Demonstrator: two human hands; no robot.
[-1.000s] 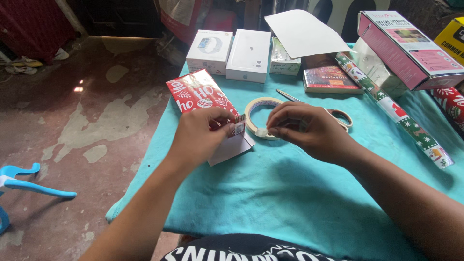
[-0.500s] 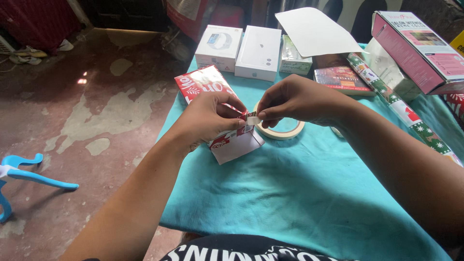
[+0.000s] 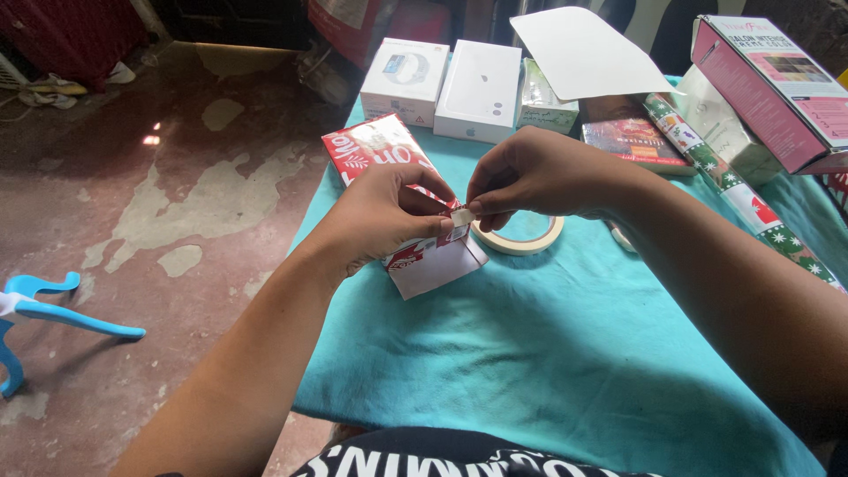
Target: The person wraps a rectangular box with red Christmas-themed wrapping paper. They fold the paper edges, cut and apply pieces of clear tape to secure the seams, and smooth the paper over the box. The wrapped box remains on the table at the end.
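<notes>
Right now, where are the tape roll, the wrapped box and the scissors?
tape roll (image 3: 530, 245), head view, front rim of the ring.
wrapped box (image 3: 375, 146), head view, red top face.
scissors (image 3: 620, 237), head view, visible handle edge.

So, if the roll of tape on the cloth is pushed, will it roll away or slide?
The roll of tape lies flat on the teal cloth, so it would probably slide, not roll. Being a thin open ring, it likely feels light. The cloth may bunch.

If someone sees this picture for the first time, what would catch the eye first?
First, the two hands meeting at centre: the left hand holds a box in red patterned wrapping paper, and the right hand presses a small piece of tape onto its folded end. Just behind lies a cream tape roll on the turquoise cloth.
</notes>
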